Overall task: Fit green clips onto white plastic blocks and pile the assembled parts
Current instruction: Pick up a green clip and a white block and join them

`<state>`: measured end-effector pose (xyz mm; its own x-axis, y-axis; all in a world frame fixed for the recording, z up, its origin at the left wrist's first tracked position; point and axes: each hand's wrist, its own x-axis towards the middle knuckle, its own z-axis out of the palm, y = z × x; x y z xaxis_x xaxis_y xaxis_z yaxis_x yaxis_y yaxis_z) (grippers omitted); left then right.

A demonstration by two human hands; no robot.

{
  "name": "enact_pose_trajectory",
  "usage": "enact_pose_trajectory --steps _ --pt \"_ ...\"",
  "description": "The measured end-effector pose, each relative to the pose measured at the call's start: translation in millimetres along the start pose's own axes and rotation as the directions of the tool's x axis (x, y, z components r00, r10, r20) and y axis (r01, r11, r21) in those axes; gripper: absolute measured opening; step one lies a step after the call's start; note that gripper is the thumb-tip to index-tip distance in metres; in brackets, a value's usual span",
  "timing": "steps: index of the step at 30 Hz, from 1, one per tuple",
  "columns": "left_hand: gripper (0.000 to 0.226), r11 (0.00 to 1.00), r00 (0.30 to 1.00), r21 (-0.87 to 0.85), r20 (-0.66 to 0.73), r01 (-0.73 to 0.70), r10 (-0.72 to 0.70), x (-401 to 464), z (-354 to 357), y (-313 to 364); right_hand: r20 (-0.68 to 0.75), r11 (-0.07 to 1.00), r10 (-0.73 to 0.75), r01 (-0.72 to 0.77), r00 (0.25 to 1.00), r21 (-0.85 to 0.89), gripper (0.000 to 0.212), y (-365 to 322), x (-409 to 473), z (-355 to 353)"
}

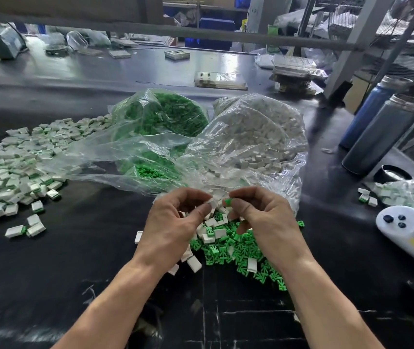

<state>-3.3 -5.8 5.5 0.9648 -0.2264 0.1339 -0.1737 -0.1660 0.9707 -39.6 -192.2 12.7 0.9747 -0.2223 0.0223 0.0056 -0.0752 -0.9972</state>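
Left hand [173,222] pinches a white block [211,203]; right hand [263,215] pinches a green clip [228,202], just apart at 3 o'clock. Risk: skewed entry jams the clip.

No text, label, brand or number can be read here. The white handheld device [402,230] at the right edge of the black table [75,260] carries a yellow strip with dark marks on it, but they are too blurred and cut off to make out.
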Motion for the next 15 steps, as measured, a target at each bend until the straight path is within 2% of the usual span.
enact_pose_trajectory --steps 4,8,15 --pt "0.009 0.997 1.0 -0.081 0.023 0.005 -0.003 0.1 1.7 0.9 0.044 0.996 -0.021 0.017 0.999 0.083 0.015 0.1 0.0 2.8" --pt "0.009 0.996 0.999 -0.092 0.036 0.0 0.004 -0.9 3.0 0.8 0.051 0.993 -0.048 0.042 0.998 0.111 0.021 0.9 -1.1 5.3" --pt "0.009 0.996 0.999 -0.089 0.038 0.006 -0.003 -1.2 2.6 -0.5 0.002 0.988 -0.055 0.054 0.998 0.148 0.011 1.3 -1.6 8.1"
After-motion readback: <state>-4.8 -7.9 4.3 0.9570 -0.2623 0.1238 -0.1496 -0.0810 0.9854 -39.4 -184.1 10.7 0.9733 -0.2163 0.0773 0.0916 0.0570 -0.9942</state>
